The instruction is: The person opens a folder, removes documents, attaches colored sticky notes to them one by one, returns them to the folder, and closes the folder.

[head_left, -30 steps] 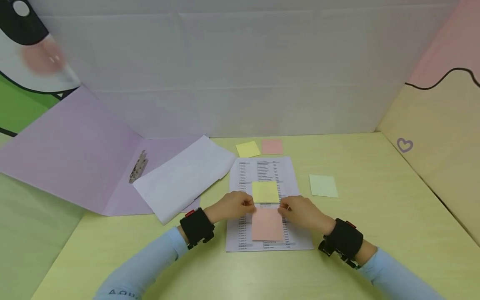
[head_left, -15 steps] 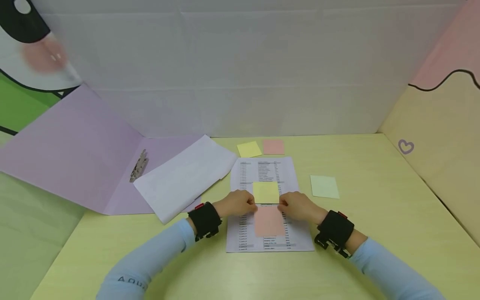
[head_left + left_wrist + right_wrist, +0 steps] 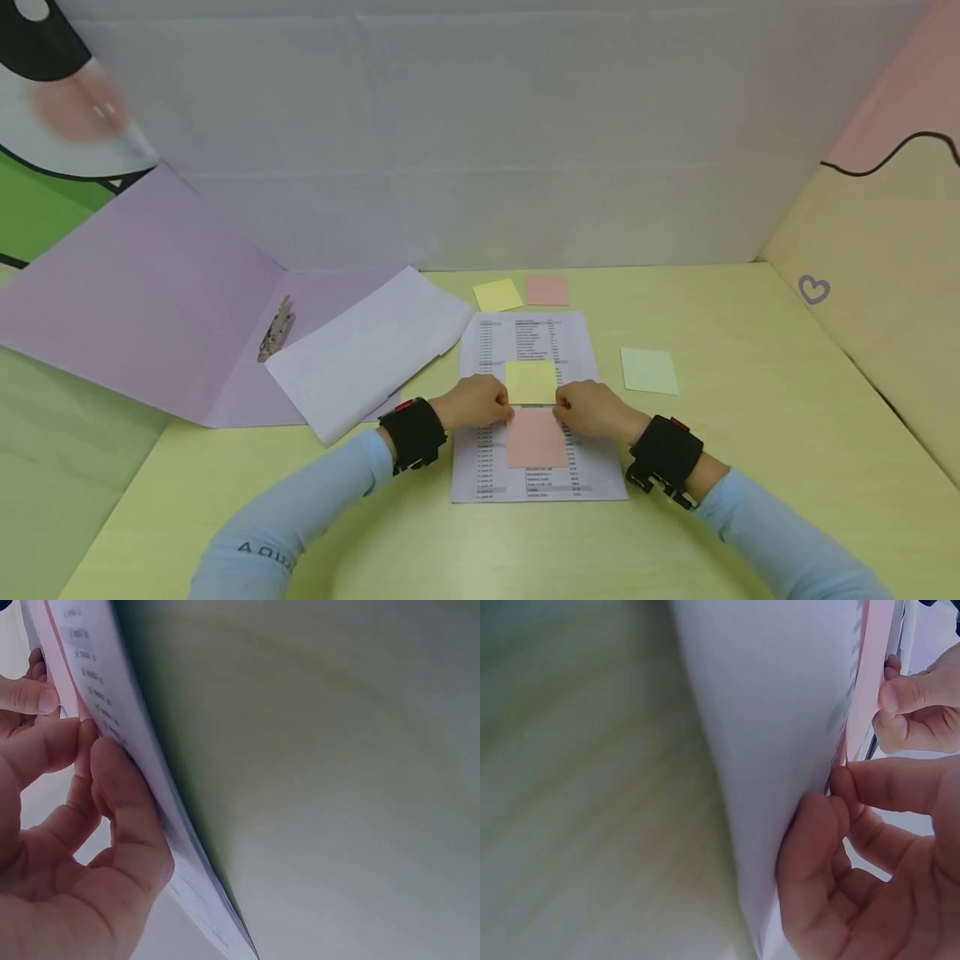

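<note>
A pink sticky note (image 3: 537, 440) lies over the lower half of a printed sheet (image 3: 487, 487), just below a yellow sticky note (image 3: 531, 382) on the same sheet. My left hand (image 3: 474, 402) pinches the pink note's top left corner between thumb and finger. At the top right corner my right hand (image 3: 596, 410) pinches it the same way. In the left wrist view the left hand's fingers (image 3: 131, 817) touch the sheet beside the note. The right wrist view has the right hand (image 3: 885, 847) at the note's corner, its curled fingers against the paper.
An open lilac folder (image 3: 150, 308) with a metal clip (image 3: 276, 329) stands at the left, white papers (image 3: 367, 354) lying across it. Behind the sheet are another yellow note (image 3: 497, 295) and pink note (image 3: 547, 290). A pale green note (image 3: 649, 371) lies to the right.
Both hands have moved the pink note slightly up the sheet, closer to the yellow note. Its lower edge now lies flatter, showing more printed lines beneath.
</note>
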`<state>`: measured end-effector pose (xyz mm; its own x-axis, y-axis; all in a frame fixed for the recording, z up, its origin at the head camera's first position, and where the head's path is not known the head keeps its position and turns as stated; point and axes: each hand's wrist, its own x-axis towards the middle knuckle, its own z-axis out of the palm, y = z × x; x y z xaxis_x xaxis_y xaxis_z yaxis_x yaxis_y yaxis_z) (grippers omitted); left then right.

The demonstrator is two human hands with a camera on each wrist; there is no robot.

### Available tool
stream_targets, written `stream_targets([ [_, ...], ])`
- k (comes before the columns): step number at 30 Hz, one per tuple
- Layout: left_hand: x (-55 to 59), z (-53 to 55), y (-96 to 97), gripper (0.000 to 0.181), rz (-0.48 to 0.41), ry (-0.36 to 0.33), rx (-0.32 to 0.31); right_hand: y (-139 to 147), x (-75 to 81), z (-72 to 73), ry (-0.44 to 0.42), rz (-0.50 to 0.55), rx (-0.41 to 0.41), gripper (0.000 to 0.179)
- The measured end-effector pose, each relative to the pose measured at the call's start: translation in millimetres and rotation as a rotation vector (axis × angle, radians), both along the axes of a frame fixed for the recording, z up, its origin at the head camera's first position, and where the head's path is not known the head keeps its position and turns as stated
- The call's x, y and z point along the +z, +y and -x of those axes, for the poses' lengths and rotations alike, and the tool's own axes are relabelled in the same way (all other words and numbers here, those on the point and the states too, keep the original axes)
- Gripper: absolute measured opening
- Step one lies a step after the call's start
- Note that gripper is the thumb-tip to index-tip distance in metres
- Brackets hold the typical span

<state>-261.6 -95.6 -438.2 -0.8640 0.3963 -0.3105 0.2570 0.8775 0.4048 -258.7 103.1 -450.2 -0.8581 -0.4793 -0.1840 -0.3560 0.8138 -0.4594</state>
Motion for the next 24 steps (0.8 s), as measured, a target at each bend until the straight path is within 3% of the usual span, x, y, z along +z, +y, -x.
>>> stream_targets([
  [24, 0.9, 4.1, 4.6, 0.024, 0.017, -0.026, 0.011, -2.5, -1.0, 8.2, -0.063, -0.033, -0.016, 0.019],
])
